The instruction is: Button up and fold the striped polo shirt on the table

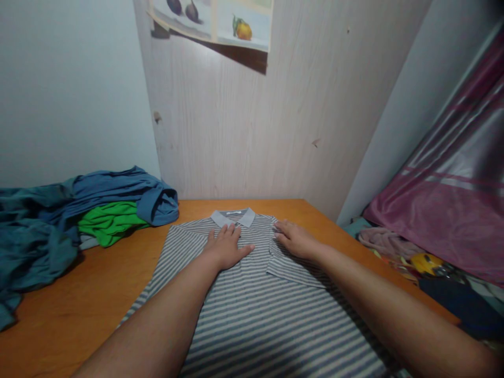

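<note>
Through the head view I am looking forward and down, reading the frame as a dial. A grey-striped shirt (pixel 260 325) is lying front up on the orange-brown desk (pixel 90 310), spreading from just below the centre to 6 o'clock, its plain grey collar (pixel 248 217) pointing toward 12. The left hand (pixel 226 249), near 7, is lying palm down on the chest just below the collar, open, its fingers spreading and gripping nothing. The right hand (pixel 295 239), between 4 and 5, is reaching inward at the shoulder, its fingertips touching the cloth; I cannot tell whether they are pinching it. Beneath that wrist, at 5, a sleeve (pixel 293 271) is lying inward across the shirt. Around 9, blue clothing (pixel 118 186) is resting on the desk with a bright green cloth (pixel 114 221) just beside it. A sheet of painted fruit (pixel 214 23) is hanging on the wall between 11 and 12. At 3, a shiny pink cloth (pixel 441 220) is hanging.
</note>
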Demonstrator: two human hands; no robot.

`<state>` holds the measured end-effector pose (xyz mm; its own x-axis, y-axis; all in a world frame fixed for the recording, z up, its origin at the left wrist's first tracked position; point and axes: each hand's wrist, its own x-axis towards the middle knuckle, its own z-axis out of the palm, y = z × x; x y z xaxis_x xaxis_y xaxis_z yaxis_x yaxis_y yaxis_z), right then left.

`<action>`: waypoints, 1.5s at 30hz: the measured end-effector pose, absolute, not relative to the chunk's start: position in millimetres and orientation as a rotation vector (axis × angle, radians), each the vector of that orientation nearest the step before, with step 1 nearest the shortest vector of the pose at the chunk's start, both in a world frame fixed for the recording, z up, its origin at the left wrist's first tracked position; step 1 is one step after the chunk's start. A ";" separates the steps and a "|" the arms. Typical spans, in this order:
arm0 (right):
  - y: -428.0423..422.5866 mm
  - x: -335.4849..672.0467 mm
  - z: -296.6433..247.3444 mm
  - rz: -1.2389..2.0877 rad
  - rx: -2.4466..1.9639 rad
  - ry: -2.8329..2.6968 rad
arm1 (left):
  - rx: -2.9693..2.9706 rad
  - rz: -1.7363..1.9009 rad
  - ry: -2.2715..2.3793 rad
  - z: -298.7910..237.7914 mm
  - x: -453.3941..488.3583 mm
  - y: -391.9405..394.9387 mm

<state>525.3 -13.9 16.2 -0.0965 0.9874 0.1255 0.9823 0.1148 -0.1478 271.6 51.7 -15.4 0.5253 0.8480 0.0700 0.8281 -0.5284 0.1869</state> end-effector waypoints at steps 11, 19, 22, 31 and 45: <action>27.4 545.8 -0.5 0.149 -2.370 -2.120 | 2.613 0.223 1.453 -15.7 272.1 50.0; 41.8 540.3 -9.2 0.169 -2.387 -2.105 | 2.601 0.217 1.437 -13.6 271.4 47.3; 44.6 537.5 -12.0 0.130 -2.380 -2.081 | 2.597 0.223 1.426 -14.6 271.1 47.5; 38.4 530.3 -24.8 0.152 -2.301 -2.095 | 2.590 0.223 1.415 -15.7 269.3 48.3; 46.3 533.0 -34.5 0.127 -2.270 -2.090 | 2.807 0.571 1.589 1.3 272.5 21.8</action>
